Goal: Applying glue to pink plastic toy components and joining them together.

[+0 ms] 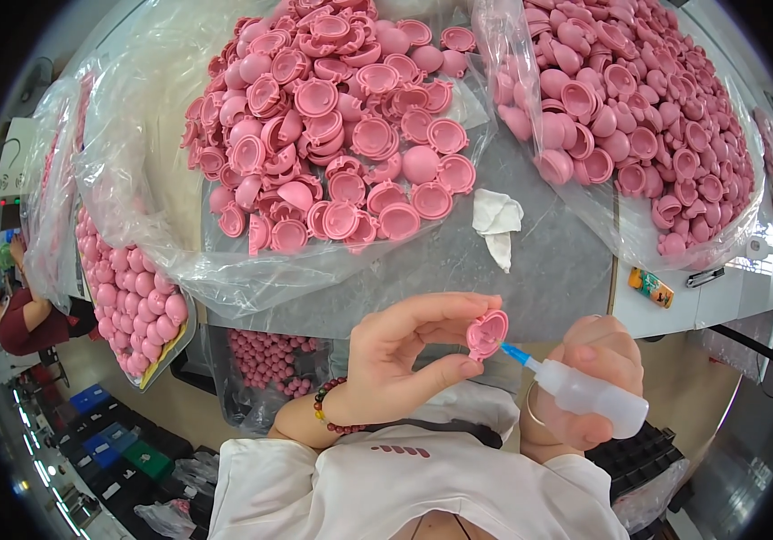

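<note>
Shell (486, 334) between left hand (404, 360) fingertips

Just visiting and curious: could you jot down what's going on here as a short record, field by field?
Left hand: left hand pinches a pink half shell between thumb and fingers
Right hand: right hand grips a clear squeeze bottle
Bottle tip: blue nozzle points at the shell's rim
Left heap: pink shells in a clear bag
Right heap: more pink shells in another bag
Between heaps: crumpled white cloth
Wrist: beaded bracelet on the left
Far left: bin of pink balls
</note>
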`<state>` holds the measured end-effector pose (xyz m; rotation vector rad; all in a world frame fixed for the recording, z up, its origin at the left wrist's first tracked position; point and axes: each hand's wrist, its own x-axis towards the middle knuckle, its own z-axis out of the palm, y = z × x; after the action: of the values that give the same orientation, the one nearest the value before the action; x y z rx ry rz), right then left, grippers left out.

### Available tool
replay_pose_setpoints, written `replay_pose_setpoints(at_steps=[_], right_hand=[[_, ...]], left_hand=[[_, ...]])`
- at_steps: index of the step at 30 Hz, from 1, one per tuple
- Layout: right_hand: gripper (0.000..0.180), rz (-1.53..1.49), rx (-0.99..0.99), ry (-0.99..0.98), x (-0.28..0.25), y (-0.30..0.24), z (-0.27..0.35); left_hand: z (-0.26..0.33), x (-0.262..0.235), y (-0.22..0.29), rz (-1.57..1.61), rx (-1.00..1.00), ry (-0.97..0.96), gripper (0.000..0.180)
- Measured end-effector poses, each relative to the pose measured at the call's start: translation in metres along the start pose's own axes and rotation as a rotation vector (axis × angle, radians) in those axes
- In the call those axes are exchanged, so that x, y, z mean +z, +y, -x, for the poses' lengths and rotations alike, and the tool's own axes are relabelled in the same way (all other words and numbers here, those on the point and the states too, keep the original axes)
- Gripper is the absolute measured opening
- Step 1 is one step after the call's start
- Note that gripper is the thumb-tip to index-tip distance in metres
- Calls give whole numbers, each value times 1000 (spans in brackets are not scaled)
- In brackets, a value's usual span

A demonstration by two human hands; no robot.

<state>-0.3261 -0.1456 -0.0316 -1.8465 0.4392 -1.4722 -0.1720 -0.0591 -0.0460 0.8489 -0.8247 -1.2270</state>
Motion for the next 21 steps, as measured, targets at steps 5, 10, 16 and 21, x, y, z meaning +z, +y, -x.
replay_pose_setpoints(at_steps=[5,10,16,21], right_hand=[[62,72,-4,14,4,3,1],[63,123,28,-22,3,1,0],[62,83,-22,-17,1,8,3],[36,232,336,102,-5,20,-12]], left_hand=[[1,-2,1,-33,26,-5,45],[2,-3,5,-366,110,14,41],[1,-5,3,-538,227,13,39],[-2,-12,-9,224,126,-43,39]])
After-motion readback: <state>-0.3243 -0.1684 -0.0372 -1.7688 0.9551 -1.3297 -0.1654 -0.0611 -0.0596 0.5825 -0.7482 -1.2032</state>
